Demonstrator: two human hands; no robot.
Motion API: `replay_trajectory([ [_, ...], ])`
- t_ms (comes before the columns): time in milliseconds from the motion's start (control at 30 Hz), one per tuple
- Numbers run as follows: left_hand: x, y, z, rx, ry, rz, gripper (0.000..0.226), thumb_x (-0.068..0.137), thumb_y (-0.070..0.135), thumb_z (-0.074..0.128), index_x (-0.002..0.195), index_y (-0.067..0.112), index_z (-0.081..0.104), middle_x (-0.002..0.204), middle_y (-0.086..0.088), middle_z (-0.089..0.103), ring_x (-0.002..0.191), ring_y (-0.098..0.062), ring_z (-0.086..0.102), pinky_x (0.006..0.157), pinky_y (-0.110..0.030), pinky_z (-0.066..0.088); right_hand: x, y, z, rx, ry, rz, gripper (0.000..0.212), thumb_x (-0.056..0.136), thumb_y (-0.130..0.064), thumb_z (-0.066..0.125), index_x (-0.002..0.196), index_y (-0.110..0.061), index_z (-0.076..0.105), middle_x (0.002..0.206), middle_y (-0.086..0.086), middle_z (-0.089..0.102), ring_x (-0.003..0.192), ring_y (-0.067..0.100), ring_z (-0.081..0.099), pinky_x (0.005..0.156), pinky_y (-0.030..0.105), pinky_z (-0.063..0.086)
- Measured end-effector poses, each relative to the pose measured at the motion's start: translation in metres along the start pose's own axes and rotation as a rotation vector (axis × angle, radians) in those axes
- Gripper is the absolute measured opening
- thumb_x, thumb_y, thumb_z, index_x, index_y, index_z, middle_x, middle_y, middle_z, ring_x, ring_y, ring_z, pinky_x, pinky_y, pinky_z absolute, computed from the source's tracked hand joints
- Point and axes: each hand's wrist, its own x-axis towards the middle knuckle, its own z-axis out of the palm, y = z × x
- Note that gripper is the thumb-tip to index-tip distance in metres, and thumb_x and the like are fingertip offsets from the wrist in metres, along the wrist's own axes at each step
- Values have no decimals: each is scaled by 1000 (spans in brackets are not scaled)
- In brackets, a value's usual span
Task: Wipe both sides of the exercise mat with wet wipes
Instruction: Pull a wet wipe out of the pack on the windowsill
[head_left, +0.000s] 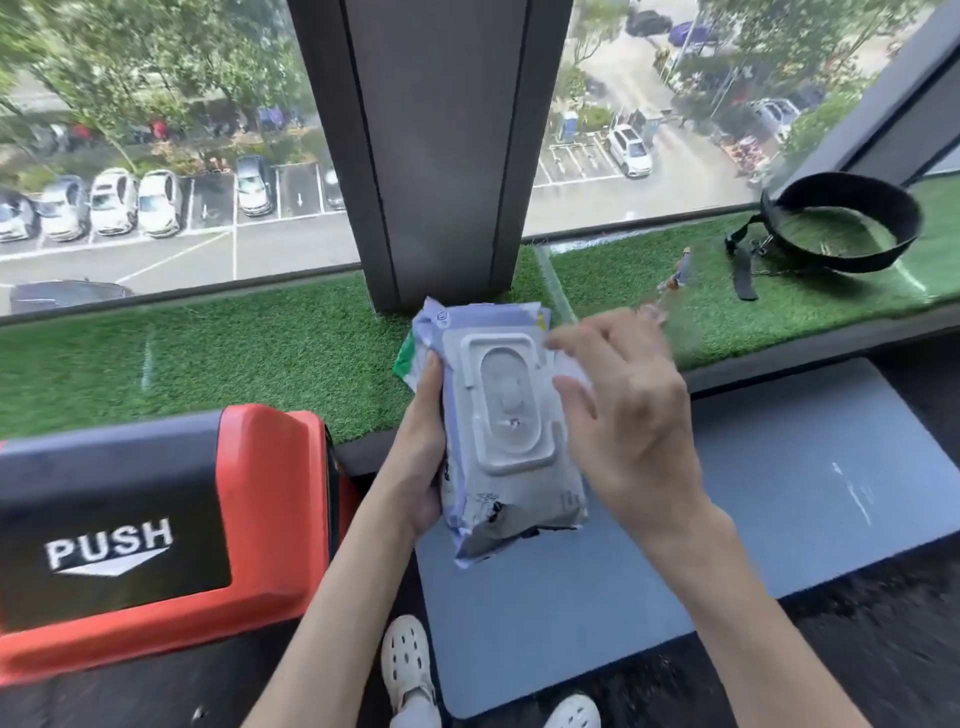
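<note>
At the centre of the frame my left hand grips the wipes pack along its left edge, thumb curled over the front and lid facing up. My right hand hovers at the pack's right edge with fingers loosely spread, holding nothing I can make out. The grey mat lies flat on the floor, lower right. A red bin fills the lower left, and a black belt rests on turf, upper right.

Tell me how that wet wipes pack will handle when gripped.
Probably soft: the wet wipes pack wrinkles at its lower end. Its plastic lid likely stays stiff. It seems fairly light, since the left hand holds it up by one side.
</note>
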Motion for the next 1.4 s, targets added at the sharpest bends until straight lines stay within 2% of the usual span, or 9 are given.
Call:
replay_trajectory([
  [100,-35,9,19,2,-7,5,85,73,75,44,131,16,61,121,-16,68,111,-31,66,97,-46,50,-7,-22,-37,232,-248,-29,21,81,3,66,99,-8,68,87,5,61,79,19,58,74,34,50],
  [200,-66,8,30,-46,-74,-3,83,72,73,43,127,14,63,117,-16,69,103,-28,69,83,-39,58,-17,-32,-73,322,-350,23,27,78,-10,77,104,-11,70,88,-2,62,78,4,53,77,16,45],
  [300,-93,6,36,-68,-109,-20,81,70,72,47,124,14,66,117,-17,69,104,-30,68,86,-42,58,-33,-42,-102,361,-380,37,36,72,-11,83,106,-13,72,91,-5,63,81,2,55,78,10,42],
  [500,-122,-2,49,-63,-111,-102,87,66,72,54,127,10,64,119,-21,67,102,-32,68,84,-41,56,-56,-47,-122,207,-296,-193,3,78,-12,72,79,-9,72,84,-2,60,75,15,58,65,27,49],
  [633,-127,-2,62,-68,-118,-102,87,66,72,56,126,10,65,121,-23,66,104,-34,67,88,-43,55,-55,-44,-135,111,-289,-265,10,84,-7,65,74,-7,66,82,-1,58,73,18,53,59,33,48],
  [867,-132,-1,79,-138,-185,-103,78,71,66,56,121,7,69,120,-25,65,102,-34,68,78,-39,57,-53,-46,-147,93,-290,-144,11,83,-9,53,76,-17,49,78,-5,49,71,16,44,62,31,40],
  [1167,-136,-4,85,-46,-174,-68,72,80,61,52,130,10,63,124,-22,64,116,-37,62,99,-46,50,-31,-39,-150,157,-36,35,12,88,-7,53,77,-13,52,69,-2,52,58,19,52,54,37,43],
  [1267,-141,-7,90,-99,-216,-111,74,74,65,56,125,12,67,124,-22,65,113,-35,63,92,-43,54,-29,-43,-148,131,-32,41,8,88,-16,54,81,-16,58,75,-4,51,57,15,49,53,33,45],
  [1400,-142,-9,88,-148,-208,-108,78,67,66,59,122,11,69,122,-23,66,112,-37,64,87,-43,57,-34,-41,-151,247,-68,137,17,87,-12,66,73,-19,59,49,-2,48,45,13,42,49,26,39],
])
